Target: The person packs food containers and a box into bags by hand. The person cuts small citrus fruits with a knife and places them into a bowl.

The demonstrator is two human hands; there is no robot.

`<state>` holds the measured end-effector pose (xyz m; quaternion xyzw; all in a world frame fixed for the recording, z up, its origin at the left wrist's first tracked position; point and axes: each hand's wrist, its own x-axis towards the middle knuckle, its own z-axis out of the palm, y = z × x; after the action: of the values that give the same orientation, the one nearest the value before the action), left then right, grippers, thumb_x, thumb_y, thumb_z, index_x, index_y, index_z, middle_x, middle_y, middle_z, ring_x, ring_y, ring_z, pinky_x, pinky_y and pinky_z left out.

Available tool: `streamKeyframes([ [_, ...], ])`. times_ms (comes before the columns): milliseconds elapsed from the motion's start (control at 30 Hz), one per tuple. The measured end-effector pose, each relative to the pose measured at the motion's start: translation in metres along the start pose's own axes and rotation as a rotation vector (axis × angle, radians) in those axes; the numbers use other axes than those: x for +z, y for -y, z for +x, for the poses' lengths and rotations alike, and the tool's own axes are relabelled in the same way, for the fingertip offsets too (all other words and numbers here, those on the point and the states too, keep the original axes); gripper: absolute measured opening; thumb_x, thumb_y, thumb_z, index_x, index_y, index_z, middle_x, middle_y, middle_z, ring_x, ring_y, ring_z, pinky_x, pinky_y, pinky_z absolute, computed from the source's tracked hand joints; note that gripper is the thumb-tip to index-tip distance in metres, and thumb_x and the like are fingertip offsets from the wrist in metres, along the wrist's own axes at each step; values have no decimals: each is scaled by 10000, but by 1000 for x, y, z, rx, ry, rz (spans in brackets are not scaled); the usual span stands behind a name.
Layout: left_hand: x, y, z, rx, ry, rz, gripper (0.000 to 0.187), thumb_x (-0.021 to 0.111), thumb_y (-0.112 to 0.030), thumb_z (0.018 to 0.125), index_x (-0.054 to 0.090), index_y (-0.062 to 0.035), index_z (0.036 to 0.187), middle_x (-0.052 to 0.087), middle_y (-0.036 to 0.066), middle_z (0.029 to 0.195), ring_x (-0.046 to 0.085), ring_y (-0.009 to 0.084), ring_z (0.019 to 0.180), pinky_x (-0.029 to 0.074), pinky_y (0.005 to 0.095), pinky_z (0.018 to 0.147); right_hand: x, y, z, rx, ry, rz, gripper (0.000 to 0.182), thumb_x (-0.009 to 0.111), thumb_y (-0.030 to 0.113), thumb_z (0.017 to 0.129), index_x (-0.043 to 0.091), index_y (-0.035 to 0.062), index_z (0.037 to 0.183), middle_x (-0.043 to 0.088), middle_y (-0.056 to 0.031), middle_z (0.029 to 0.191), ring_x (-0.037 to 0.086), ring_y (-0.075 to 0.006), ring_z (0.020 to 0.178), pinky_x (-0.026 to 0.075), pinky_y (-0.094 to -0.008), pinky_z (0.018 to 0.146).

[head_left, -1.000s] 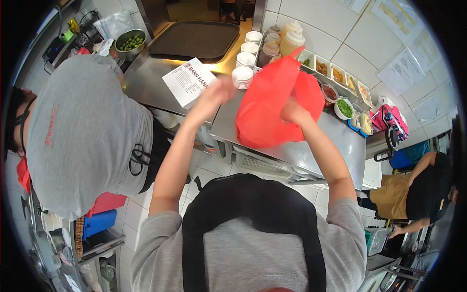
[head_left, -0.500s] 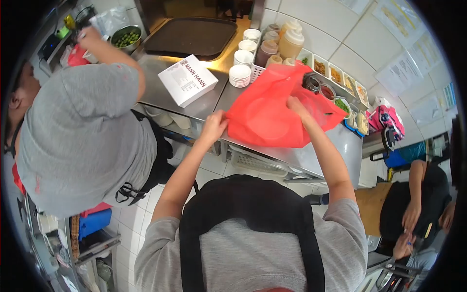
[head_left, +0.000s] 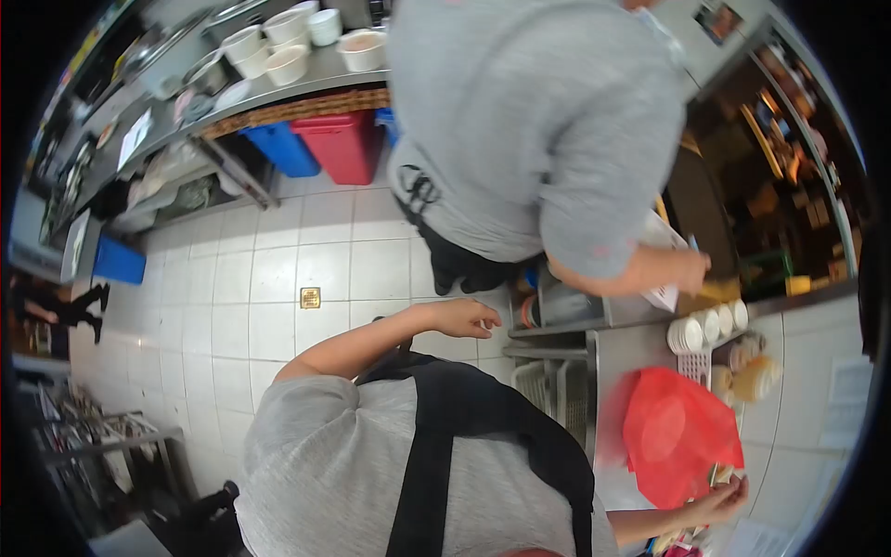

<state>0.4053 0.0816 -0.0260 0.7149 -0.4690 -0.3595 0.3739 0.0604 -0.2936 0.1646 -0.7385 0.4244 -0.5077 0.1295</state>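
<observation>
- The left hand (head_left: 464, 318) hangs over the floor, well apart from the counter; its fingers are loosely bent, and nothing shows in its grasp.
- The right hand (head_left: 722, 501) is at the near end of the red bag (head_left: 682, 418), fingers curled upward; whether they pinch its edge or merely lie beside it, I cannot tell.
- The bag lies slumped on the steel counter (head_left: 608, 376), with a rounded shape showing faintly through its side.
- The step in hand looks like handling this bag, probably at a pause, since only the right hand is near it.
- For two-handed work on the bag, the next move would call for the left hand to reach across to the counter and take the rim opposite the right hand, keeping the rounded shape level.
- Just beyond the bag stand a white basket (head_left: 694, 366), squeeze bottles (head_left: 756, 379) and stacked white cups (head_left: 686, 335); a wide pull could brush them.
- Farther out, a co-worker's hand (head_left: 685, 269) is beside a white box (head_left: 657, 232), partly hidden by that person's arm.
</observation>
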Motion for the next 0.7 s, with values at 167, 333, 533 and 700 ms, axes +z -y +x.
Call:
streamKeyframes([
  [167,-52,42,-99,-67,-276,-10,340,541,-182,855,517,-13,1149,600,130,1031,611,243,854,491,337,752,85,138,-50,-331,472,871,290,529,203,881,535,-51,1020,562,-66,695,405,-69,531,304,-202,445],
  [333,-106,80,-208,-187,-471,-8,324,553,-139,844,523,-22,1145,591,142,1054,602,242,892,492,338,755,169,288,-153,-365,1038,1148,342,603,227,826,556,-71,987,581,-99,687,530,-130,551,401,-206,499],
  [533,-156,119,-316,-283,-672,-121,329,548,-123,850,519,-38,1167,595,135,1059,599,231,904,489,333,769,260,446,-248,-348,1586,1122,220,545,73,829,573,-61,1002,610,-106,739,588,-141,647,470,-244,584],
  [700,-196,141,-370,-352,-924,-214,326,566,-108,831,532,-30,1146,608,124,1038,608,220,885,497,322,738,330,550,-311,-478,1683,1051,191,548,52,824,581,-28,994,621,-81,772,600,-123,686,463,-231,616],
])
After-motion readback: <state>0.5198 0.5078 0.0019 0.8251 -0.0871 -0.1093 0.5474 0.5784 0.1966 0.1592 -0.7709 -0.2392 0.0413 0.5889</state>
